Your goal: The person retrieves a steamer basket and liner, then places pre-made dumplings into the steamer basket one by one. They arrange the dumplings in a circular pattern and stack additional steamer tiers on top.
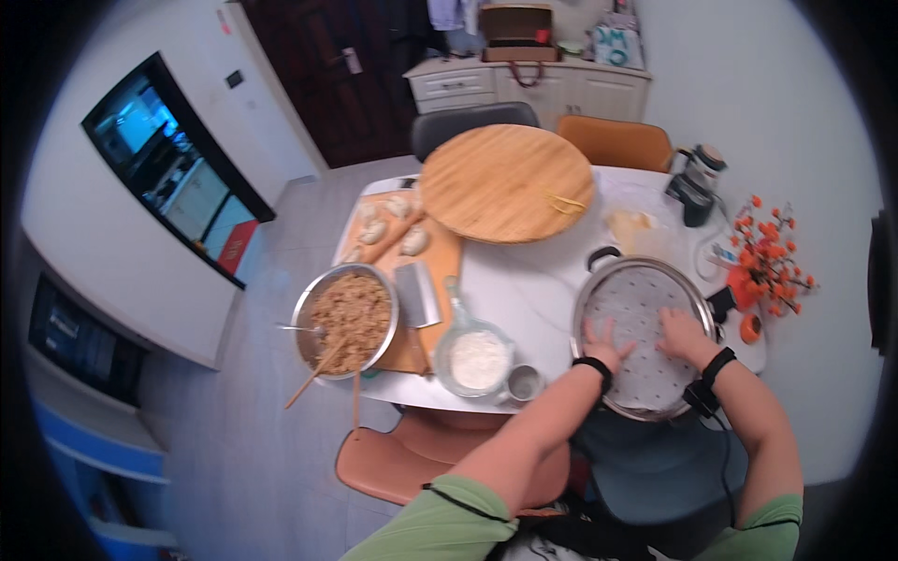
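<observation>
A round metal steamer pan [704, 298] with dark handles stands at the right of the table. A pale perforated steamer liner [642, 379] lies in it. My left hand [605, 343] rests with spread fingers on the liner's left part. My right hand [680, 335] touches the liner's right part, its fingers bent. Neither hand appears to grip anything. Left of them are a small metal cup [525, 383] and a handled bowl of white flour [480, 359]. A metal bowl of minced filling [353, 315] holds a spoon and chopsticks [316, 373]. Shaped dumplings [414, 240] lie on a wooden board [447, 263].
A cleaver [417, 294] and a rolling pin [390, 237] lie on the board. Behind is a large round wooden board [505, 182]. A plastic bag [635, 228], a glass jug [701, 168] and orange-berried branches [768, 256] stand near the pan. Chairs [393, 459] surround the table.
</observation>
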Available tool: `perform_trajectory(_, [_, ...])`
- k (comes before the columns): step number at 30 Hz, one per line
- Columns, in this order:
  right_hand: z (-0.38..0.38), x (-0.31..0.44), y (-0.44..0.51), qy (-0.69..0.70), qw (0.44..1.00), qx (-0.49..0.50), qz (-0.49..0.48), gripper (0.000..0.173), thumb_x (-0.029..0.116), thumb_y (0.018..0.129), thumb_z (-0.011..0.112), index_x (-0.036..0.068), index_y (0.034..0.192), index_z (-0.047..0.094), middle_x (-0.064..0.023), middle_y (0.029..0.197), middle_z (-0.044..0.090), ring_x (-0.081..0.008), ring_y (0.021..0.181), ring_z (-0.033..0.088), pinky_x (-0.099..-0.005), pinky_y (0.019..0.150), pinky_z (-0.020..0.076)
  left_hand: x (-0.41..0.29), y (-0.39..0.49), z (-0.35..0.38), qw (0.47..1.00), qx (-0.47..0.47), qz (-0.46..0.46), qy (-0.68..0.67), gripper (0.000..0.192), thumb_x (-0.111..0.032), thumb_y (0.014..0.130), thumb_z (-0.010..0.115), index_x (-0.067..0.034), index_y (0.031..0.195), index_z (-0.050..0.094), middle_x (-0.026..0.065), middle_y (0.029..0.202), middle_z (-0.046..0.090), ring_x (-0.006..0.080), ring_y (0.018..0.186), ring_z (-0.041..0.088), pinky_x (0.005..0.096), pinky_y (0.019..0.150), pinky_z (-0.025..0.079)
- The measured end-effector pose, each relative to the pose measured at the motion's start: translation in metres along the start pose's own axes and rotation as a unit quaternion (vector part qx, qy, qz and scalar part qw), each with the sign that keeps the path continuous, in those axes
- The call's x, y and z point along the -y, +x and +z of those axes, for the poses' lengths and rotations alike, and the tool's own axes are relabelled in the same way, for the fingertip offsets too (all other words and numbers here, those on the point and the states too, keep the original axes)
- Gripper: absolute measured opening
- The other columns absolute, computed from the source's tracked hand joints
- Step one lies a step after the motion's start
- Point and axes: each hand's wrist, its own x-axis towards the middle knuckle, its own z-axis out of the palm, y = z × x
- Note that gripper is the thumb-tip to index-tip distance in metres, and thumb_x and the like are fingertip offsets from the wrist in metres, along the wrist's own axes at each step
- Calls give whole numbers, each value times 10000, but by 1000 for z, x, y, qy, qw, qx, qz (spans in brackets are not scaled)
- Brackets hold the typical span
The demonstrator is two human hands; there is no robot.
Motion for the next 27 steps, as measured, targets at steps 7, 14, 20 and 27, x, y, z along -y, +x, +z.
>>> perform_trajectory(7, [11, 24, 12, 8, 995, 93, 41, 1540, 557, 402, 866, 136, 1421, -210, -293, 1462, -156, -523, 1340, -26, -572, 1091, 117, 7, 60, -140, 841, 518, 29, -153, 882, -545, 711, 673, -166, 1421, 312, 165, 1516, 115, 462, 1370, 74, 619, 1060, 114])
perform_trajectory(14, [-2, 17, -9, 44, 998, 19, -28, 1337, 438, 475, 870, 91, 1453, 27, -273, 1477, 104, -436, 1357, 153, -504, 1066, 261, 83, -101, -357, 774, 228, -173, -566, 263, -28, 893, 521, 23, 1144, 578, 143, 1079, 646, 230, 1009, 625, 320, 891, 477])
perform_trajectory(20, [-122, 78, -49, 10, 999, -8, -39, 701, 490, 742, 677, 6, 1216, 495, -213, 1103, 596, -362, 1047, 562, -416, 904, 443, 141, -237, -443, 713, 25, -496, -495, 181, -50, 923, 490, 10, 1060, 592, 118, 1004, 635, 196, 914, 610, 322, 844, 468])
perform_trajectory(27, [-213, 336, 38, 294, 898, -210, -251, 482, 332, 837, 611, -1, 1179, 546, -165, 1076, 628, -255, 993, 611, -330, 866, 472, 216, -308, -485, 672, -64, -513, -530, 142, -47, 911, 508, 24, 989, 602, 113, 960, 637, 180, 876, 610, 296, 801, 470])
